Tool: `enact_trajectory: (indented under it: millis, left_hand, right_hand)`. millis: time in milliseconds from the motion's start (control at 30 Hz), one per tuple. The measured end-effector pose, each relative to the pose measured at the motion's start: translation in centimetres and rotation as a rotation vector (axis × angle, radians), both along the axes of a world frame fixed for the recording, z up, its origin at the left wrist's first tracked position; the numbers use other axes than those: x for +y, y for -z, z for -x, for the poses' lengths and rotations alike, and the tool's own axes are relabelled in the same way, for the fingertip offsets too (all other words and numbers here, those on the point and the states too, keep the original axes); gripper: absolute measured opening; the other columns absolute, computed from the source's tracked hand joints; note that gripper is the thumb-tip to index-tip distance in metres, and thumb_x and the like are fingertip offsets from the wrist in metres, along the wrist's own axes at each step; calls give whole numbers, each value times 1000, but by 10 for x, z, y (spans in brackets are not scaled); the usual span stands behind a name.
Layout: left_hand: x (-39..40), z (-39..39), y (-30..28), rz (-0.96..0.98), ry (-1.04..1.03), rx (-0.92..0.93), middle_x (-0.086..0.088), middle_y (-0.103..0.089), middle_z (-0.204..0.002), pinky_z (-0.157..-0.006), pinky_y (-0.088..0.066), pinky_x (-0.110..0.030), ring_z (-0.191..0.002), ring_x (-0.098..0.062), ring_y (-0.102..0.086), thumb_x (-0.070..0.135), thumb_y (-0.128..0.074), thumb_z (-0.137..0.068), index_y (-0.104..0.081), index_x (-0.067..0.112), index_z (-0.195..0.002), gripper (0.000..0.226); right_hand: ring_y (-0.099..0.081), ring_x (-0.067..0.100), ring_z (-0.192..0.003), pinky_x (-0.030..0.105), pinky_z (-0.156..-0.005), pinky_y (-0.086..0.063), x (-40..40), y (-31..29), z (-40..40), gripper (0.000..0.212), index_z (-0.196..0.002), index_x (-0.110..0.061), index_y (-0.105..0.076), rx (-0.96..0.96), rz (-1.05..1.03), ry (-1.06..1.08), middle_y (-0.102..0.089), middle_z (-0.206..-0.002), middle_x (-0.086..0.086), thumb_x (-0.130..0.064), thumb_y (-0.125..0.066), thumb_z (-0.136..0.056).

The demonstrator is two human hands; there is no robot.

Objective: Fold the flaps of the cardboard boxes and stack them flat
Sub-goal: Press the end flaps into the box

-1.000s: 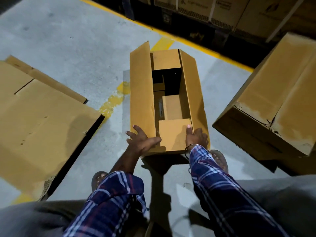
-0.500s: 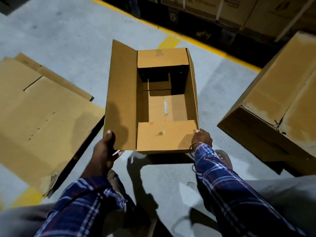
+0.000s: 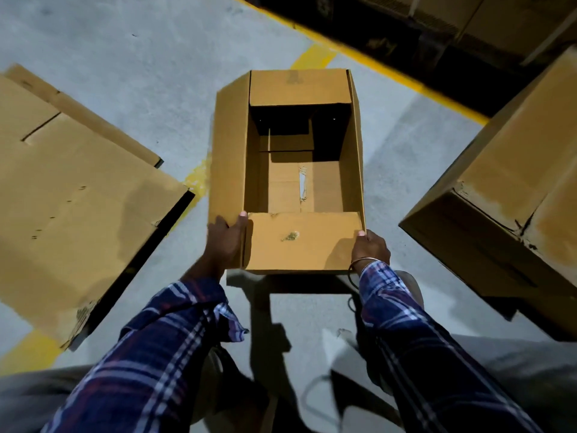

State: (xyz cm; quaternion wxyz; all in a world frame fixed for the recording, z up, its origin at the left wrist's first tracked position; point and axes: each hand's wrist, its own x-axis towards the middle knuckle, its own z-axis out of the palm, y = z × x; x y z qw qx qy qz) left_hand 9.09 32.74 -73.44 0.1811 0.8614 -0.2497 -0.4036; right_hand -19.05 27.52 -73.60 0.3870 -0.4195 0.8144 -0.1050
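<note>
Both hands, L (image 3: 224, 242) & R (image 3: 371, 247), round open box (image 3: 299, 170)

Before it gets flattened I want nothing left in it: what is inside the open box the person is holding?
The open box shows only bare cardboard bottom flaps, with a pale torn strip. The far end lies in deep shadow under the far flap, so that part cannot be checked.

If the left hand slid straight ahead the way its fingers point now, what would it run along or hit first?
The left hand points up along the open box's left flap, so it would likely slide along that flap. Beyond its far end only grey floor shows, though depth is unclear.
</note>
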Motion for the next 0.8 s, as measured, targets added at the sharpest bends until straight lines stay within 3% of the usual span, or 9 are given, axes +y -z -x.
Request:
enact_trajectory:
  millis: [100,167,233,300,367,467,567,667,800]
  left_hand:
    - [-9,11,-1,13,-38,272,-6,-46,-156,-110,-40,-50,-138,-31,-48,93,-39,-81,-36,19,-156,105]
    - [-13,17,2,68,-29,415,5,-50,-149,-95,-44,-39,-128,-21,-52,77,-39,-95,-33,28,-157,79]
    - [-14,18,8,122,-36,479,10,-51,-143,-81,-46,-31,-123,-17,-54,62,-37,-104,-31,35,-157,60]
    - [-15,13,11,138,-28,526,9,-56,-144,-75,-51,-30,-123,-16,-61,64,-40,-102,-33,40,-154,58]
    - [-15,7,15,134,-17,549,6,-55,-148,-86,-56,-39,-129,-20,-59,76,-45,-94,-30,43,-155,71]
    - [-17,14,19,207,-104,539,1,-43,-160,-114,-37,-51,-144,-28,-44,81,-47,-90,-27,42,-158,81]
    - [-16,29,15,224,-171,375,-2,-37,-163,-109,-32,-43,-147,-30,-37,70,-44,-98,-27,33,-160,74]
    - [-17,27,11,177,-158,354,-6,-34,-165,-117,-32,-52,-148,-34,-37,74,-40,-96,-26,30,-161,79]
    - [-24,20,-11,72,-138,189,-17,-35,-163,-116,-36,-54,-144,-40,-40,74,-35,-98,-25,14,-161,88]
  right_hand:
    - [-54,39,-126,41,-105,-41,-8,3,-2,56,-133,-9,-62,-43,-62,-17,-59,-140,17,-49,-30,-109]
    - [-53,39,-126,45,-105,-40,-13,7,-2,66,-137,-13,-58,-79,-112,-24,-57,-142,16,-61,-26,-105]
    - [-50,38,-131,47,-109,-37,-17,12,1,69,-146,-20,-49,-151,-117,-42,-52,-148,13,-67,-27,-102]
    - [-47,37,-136,48,-114,-36,-22,17,6,67,-154,-30,-37,-239,-80,-86,-46,-155,7,-70,-30,-100]
    - [-45,36,-139,48,-115,-35,-27,20,8,67,-155,-35,-32,-290,-72,-106,-43,-157,4,-71,-33,-99]
    - [-40,36,-143,50,-116,-35,-30,24,4,71,-157,-35,-29,-336,-62,-53,-38,-161,4,-72,-37,-97]
    - [-41,36,-142,51,-116,-35,-29,23,2,71,-157,-34,-31,-376,-41,5,-39,-161,4,-70,-42,-97]
    - [-38,37,-144,52,-116,-34,-29,18,1,75,-159,-35,-25,-392,-82,2,-35,-162,6,-70,-44,-96]
    - [-16,34,-154,57,-122,-20,-20,5,-12,74,-159,-43,-16,-37,124,-171,-16,-169,5,-68,-46,-96]
